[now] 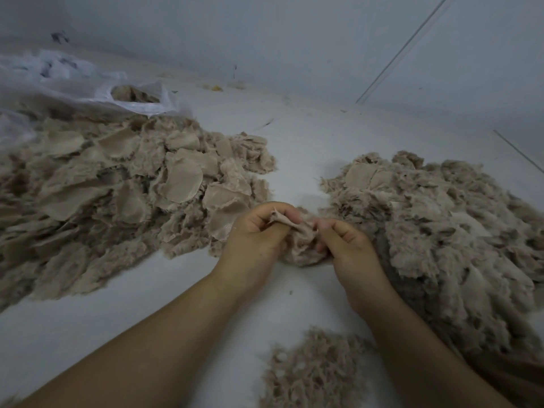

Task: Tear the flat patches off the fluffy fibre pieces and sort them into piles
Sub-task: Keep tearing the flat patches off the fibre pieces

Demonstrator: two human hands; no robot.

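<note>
Between my hands is one beige fluffy fibre piece [300,248], held just above the white floor. My left hand [256,234] pinches the flat woven patch [284,219] at its top edge. My right hand [347,245] grips the fluffy part on the right side. A wide pile of beige pieces with many flat patches showing [117,184] spreads to the left. A big heap of fluffy fibre pieces [435,228] lies to the right, touching my right wrist. A small heap of loose fluffy fibre [315,372] sits near the bottom between my forearms.
A clear plastic bag [88,86] holding more beige material lies at the back left. The white floor [294,142] meets a grey-white wall [294,39] behind the piles. Small scraps [216,88] lie along the wall's foot.
</note>
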